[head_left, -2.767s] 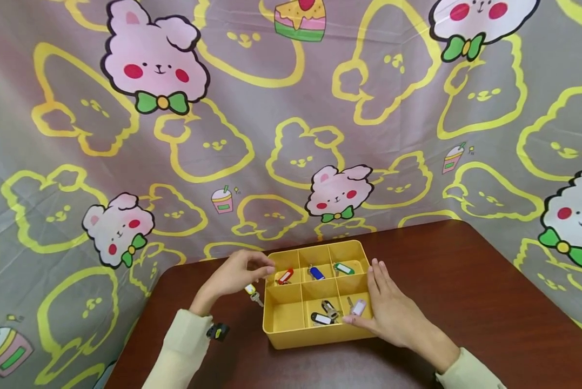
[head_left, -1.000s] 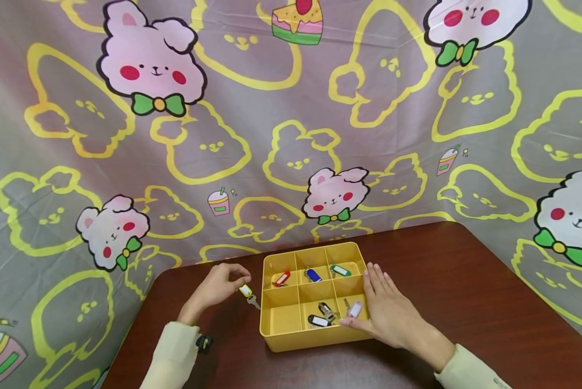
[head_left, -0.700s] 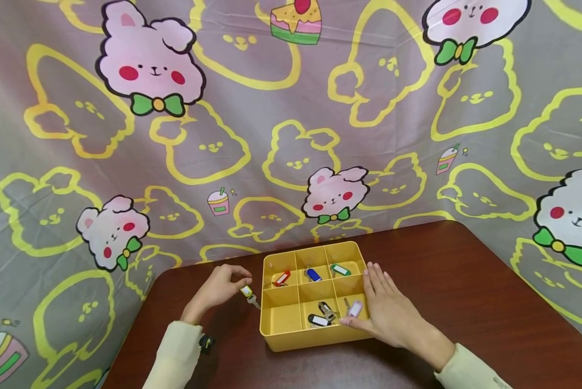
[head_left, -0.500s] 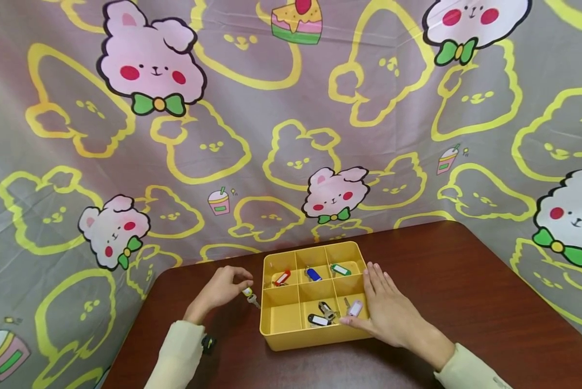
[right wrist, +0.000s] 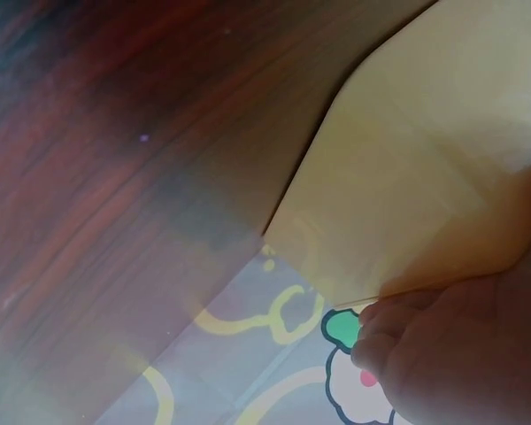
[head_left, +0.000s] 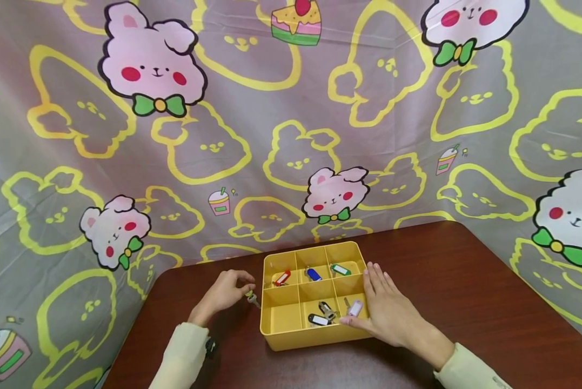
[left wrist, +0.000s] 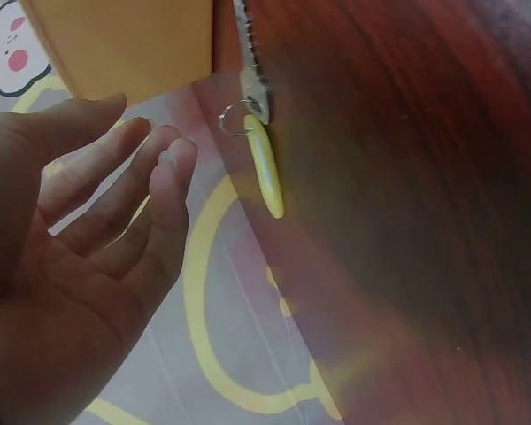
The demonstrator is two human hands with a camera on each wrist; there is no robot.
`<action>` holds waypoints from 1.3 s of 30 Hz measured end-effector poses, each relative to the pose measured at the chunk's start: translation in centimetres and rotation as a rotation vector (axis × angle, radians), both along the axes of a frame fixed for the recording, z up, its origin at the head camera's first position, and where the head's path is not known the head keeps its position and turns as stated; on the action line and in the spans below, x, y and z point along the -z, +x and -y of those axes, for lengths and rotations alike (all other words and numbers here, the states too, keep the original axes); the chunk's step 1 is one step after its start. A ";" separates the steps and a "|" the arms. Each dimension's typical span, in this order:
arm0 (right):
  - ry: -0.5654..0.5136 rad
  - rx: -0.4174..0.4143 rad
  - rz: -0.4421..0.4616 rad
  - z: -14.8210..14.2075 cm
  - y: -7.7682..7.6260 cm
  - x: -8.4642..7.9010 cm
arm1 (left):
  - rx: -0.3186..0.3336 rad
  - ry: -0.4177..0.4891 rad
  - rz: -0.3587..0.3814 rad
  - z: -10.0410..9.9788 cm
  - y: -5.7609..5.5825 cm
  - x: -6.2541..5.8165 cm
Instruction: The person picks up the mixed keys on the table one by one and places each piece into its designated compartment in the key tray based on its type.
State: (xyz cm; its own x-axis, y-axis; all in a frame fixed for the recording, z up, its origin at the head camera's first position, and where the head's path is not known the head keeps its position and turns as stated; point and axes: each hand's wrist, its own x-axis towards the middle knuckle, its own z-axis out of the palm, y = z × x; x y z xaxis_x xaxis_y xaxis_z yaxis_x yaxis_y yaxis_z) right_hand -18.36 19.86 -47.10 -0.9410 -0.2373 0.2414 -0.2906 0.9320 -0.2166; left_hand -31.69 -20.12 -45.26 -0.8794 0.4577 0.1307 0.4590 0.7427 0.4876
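In the left wrist view a key (left wrist: 255, 88) with a yellow key tag (left wrist: 265, 168) lies on the table, joined by a metal ring. My left hand (head_left: 226, 292) hovers over the tag, fingers loosely bent with a gap between thumb and fingertips; in the head view it covers part of the tag. The tag lies just left of a yellow divided box (head_left: 315, 337). My right hand (head_left: 393, 313) lies flat along the box's right side, fingers straight and thumb over the front right compartment.
Red (head_left: 282, 278), blue (head_left: 313, 274) and green (head_left: 340, 269) key tags sit in the back compartments. Black key tags (head_left: 319, 320) with keys share the front middle one; a pale purple tag (head_left: 355, 308) is front right. A patterned cloth (head_left: 271, 162) hangs behind the table (head_left: 441, 270).
My left hand first drew back left from over the box to the yellow key tag, then shifted slightly right and nearer, covering more of it. The right hand stays at the box.
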 end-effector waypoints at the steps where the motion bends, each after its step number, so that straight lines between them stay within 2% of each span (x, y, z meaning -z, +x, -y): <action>1: 0.000 -0.001 0.002 0.0 0.0 0.0 | 0.002 0.000 -0.002 0.0 0.0 0.1; 10: -0.001 -0.002 -0.001 0.0 0.1 -0.1 | 0.015 -0.015 -0.044 -0.1 0.0 0.7; 20: -0.005 -0.005 0.003 0.1 0.2 -0.3 | 0.016 -0.003 0.003 -0.1 0.1 1.4; 24: -0.010 -0.004 0.000 0.1 0.2 -0.3 | 0.021 0.001 -0.004 0.0 0.1 1.7; 39: -0.020 0.000 -0.003 0.1 0.2 -0.2 | 0.019 -0.104 -0.060 0.0 0.2 2.8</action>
